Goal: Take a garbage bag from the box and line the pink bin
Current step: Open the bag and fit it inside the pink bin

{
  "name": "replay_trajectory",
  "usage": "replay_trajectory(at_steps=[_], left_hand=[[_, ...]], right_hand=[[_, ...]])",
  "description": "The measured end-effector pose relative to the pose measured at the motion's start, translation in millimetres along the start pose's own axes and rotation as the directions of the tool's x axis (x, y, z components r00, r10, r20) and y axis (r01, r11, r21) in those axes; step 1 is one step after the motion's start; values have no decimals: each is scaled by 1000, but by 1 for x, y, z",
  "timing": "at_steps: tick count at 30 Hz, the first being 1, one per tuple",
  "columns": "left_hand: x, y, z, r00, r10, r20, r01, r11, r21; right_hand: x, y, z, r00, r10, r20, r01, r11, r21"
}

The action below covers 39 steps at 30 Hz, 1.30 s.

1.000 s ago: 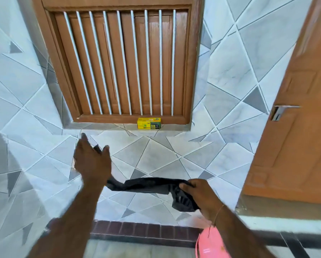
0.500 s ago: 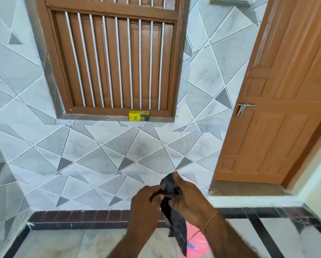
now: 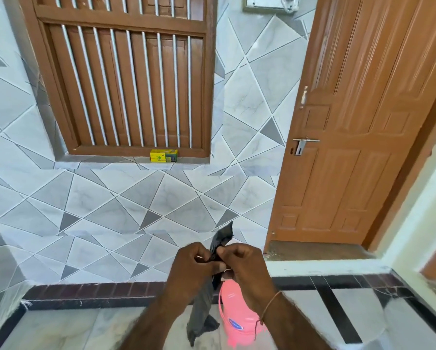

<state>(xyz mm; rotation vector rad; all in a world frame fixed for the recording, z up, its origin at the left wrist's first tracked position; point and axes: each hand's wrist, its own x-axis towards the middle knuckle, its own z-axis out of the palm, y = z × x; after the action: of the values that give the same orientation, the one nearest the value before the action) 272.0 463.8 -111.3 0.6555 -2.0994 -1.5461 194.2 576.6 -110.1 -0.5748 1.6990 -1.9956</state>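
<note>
2 hands, left hand (image 3: 194, 267) and right hand (image 3: 244, 267), each grip pinching 1 black garbage bag (image 3: 203, 309); 1 pink bin (image 3: 237, 317) below; 1 yellow box (image 3: 163, 155) on the sill.

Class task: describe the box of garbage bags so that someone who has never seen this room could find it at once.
Find the brown wooden window with pale vertical bars in the tiled wall. On the sill below its lower right stands the garbage bag box. It is small and bright yellow, alone on the sill.

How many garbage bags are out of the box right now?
1. The black garbage bag hangs folded, pinched by the left hand and right hand above the pink bin. Any others would be hidden inside the yellow box.
</note>
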Motion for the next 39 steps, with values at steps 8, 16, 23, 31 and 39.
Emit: replay_trajectory(at_steps=[8, 16, 23, 31, 39], left_hand=[[-15, 8, 20, 974, -132, -184, 105, 983, -151], [1, 15, -27, 931, -103, -350, 30, 978, -207], [18, 22, -48, 938, -34, -346, 0, 995, -99], [7, 24, -58, 995, 27, -96, -45, 981, -190], [10, 15, -68, 991, 47, -122, -54, 997, -56]], right_hand=[[8, 22, -40, 989, -21, -147, -1, 990, -144], [28, 7, -44, 913, -263, -312, 87, 873, -480], [-1, 5, 21, 681, -670, -295, 361, 658, -661], [2, -8, 58, 958, 268, 104, -287, 916, 281], [23, -15, 34, 997, -13, -73, -1, 981, -195]])
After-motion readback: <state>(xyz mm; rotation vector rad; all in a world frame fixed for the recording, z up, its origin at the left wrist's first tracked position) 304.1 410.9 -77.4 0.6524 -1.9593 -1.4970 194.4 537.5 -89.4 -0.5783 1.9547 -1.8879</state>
